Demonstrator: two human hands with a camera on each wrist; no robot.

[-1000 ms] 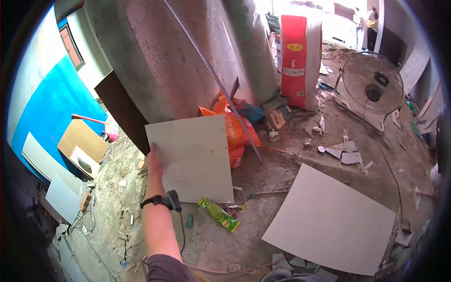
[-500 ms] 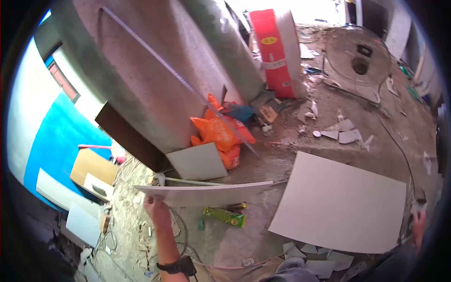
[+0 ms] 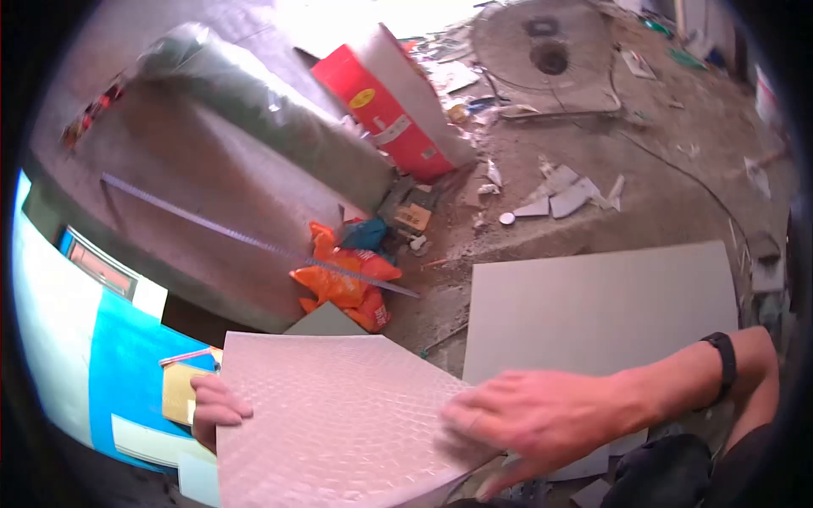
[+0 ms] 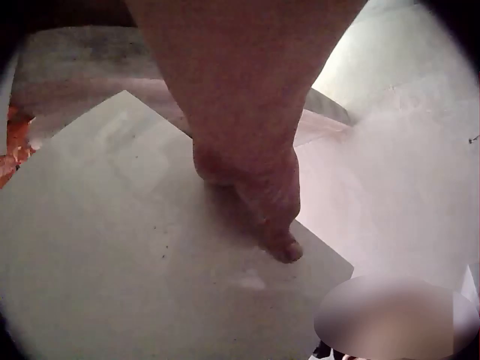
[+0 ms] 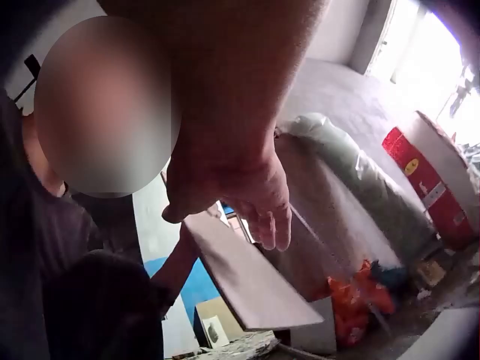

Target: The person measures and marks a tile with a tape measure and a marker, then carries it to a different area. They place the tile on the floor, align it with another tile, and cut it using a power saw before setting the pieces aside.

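A pale square tile is held up in front of me, its back with a raised grid pattern facing me in the head view. My left hand grips its left edge, fingers bent over the back. In the left wrist view the thumb of the left hand lies against the smooth face. At the tile's right edge is my right hand, slightly blurred, its fingers stretched over the patterned back. The right wrist view shows the right hand with straight fingers beside the tile's edge.
A larger pale sheet lies on the floor at right. Orange bags, a leaning metal strip and a tall red-and-white package stand by the wall. Farther back are a floor fan and broken pieces.
My left hand has brought the tile away from the wall, closer to me, and its patterned back now shows. The right hand has come in from the right edge to the tile.
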